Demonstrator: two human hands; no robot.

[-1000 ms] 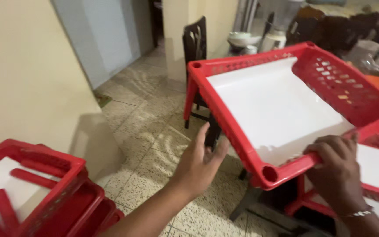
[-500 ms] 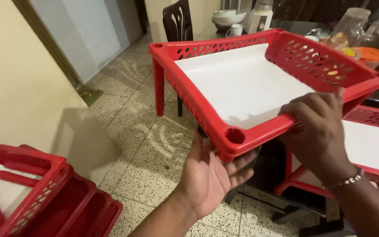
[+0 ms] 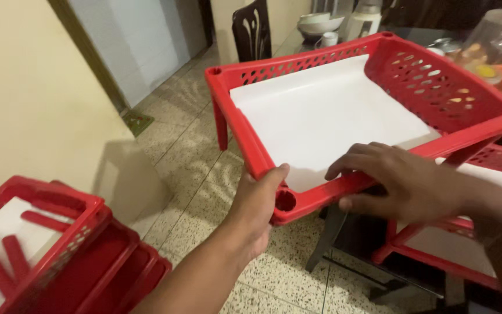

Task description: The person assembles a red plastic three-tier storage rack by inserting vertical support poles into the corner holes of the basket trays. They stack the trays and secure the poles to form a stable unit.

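Now the red plastic shelf tray [image 3: 373, 110], lined with a white sheet [image 3: 326, 113], sits lower and more level in view than half a second ago, and both hands have shifted their grip on its near edge. The left hand [image 3: 257, 203], which was cupped open beneath the corner, is wrapped around the near left corner with the thumb lying up along the side rail beside the round leg socket [image 3: 286, 200]. The right hand [image 3: 399, 183] has moved from the rim's right part toward the middle; its fingers drape over the near rail onto the sheet, thumb tucked under, clamping the rail. The tray is held in the air at centre, above a second red tray [image 3: 483, 174] on the right, of which only part shows, the rest cut off by the frame and hidden by the right wrist. At near left a stack of further red trays [image 3: 82, 256] rests on the speckled tile floor [image 3: 198, 174]; three rims can be made out, the top one holding three loose red legs [image 3: 18, 256], partly cropped. A dark chair [image 3: 252, 26] stands far off, and the crockery and jars at far right are too blurred to count.
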